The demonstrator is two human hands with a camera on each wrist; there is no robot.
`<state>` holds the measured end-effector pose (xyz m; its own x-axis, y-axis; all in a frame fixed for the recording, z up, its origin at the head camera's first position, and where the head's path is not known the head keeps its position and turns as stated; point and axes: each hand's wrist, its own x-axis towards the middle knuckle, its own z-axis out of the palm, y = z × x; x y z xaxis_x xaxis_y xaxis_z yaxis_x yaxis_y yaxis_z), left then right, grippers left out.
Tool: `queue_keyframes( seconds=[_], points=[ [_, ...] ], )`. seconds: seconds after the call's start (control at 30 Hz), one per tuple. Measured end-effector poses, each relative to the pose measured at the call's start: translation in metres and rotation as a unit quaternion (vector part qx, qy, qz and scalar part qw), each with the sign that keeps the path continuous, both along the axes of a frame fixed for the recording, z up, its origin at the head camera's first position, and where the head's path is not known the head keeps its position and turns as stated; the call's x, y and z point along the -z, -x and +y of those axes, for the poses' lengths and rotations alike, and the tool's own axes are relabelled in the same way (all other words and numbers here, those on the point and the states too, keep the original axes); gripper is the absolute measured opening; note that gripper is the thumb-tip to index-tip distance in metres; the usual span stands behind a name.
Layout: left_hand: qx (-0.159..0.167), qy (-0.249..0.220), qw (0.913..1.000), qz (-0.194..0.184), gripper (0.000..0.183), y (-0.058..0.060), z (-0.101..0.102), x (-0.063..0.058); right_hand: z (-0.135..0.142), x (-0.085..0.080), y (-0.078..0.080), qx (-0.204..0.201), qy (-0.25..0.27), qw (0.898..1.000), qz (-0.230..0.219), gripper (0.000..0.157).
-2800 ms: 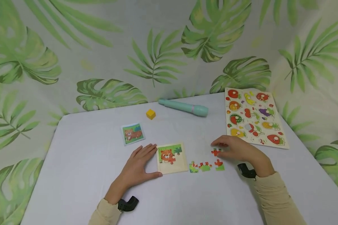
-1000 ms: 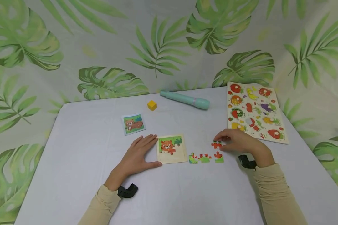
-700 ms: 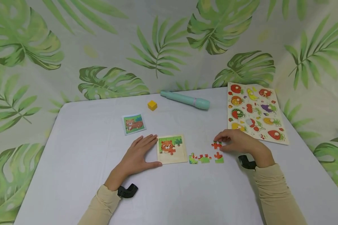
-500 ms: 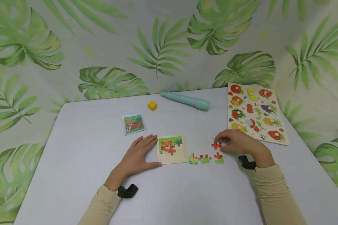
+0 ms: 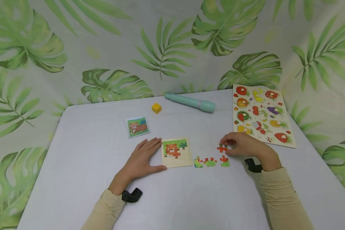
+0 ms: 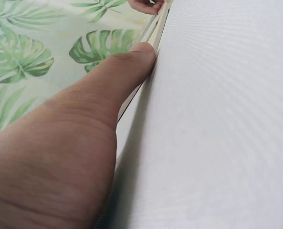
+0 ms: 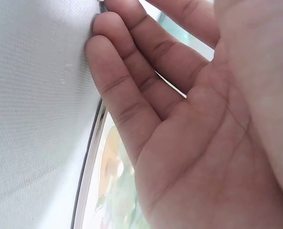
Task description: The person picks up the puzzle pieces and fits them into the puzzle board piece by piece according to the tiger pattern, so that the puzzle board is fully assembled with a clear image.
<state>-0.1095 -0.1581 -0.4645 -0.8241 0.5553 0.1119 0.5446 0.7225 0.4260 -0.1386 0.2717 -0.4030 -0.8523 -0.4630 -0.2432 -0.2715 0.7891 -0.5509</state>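
My left hand (image 5: 143,159) lies on the table with fingers spread, fingertips and thumb at the left side of a square wooden puzzle board (image 5: 184,162). Part of a tiger picture is assembled in the board's upper left. In the left wrist view the thumb (image 6: 136,57) rests along the board's edge. To the right, my right hand (image 5: 242,146) pinches a red puzzle piece (image 5: 222,148) between thumb and forefinger, low at the table. Just below it lies a red and green puzzle piece (image 5: 225,162). Two more pieces, a green one (image 5: 198,163) and a red-green one (image 5: 210,162), lie beside the board.
A small tiger picture card (image 5: 138,126) lies behind my left hand. Farther back are a yellow cube (image 5: 156,108) and a teal microphone-shaped stick (image 5: 190,102). A fruit puzzle board (image 5: 264,116) lies at the back right, close behind my right hand.
The head view has tilted slightly, so everything sits higher in the picture than at first. Both hands and the pieces keep nearly the same places on the table.
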Motion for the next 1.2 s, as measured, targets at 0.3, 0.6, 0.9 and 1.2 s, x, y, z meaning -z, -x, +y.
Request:
queue_keyframes(
  seconds=[0.3,0.6,0.9,1.2],
  points=[
    [0.0,0.007,1.0,-0.006,0.101,0.0001,0.0015,0.0,-0.0009,-0.0003,-0.0002,-0.003,-0.006,1.0,0.006,0.026],
    [-0.001,0.007,1.0,-0.006,0.101,0.0004,0.0013,0.0017,-0.0015,0.0013,-0.0006,-0.001,-0.018,1.0,0.019,0.025],
    [-0.003,0.002,1.0,-0.007,0.1,0.0006,0.0016,0.0001,0.0007,-0.0017,-0.0003,-0.007,-0.005,1.0,0.026,0.028],
    [-0.002,0.007,1.0,-0.006,0.1,0.0008,0.0022,0.0023,-0.0015,-0.0022,-0.0021,-0.006,0.01,1.0,0.012,0.03]
  ],
)
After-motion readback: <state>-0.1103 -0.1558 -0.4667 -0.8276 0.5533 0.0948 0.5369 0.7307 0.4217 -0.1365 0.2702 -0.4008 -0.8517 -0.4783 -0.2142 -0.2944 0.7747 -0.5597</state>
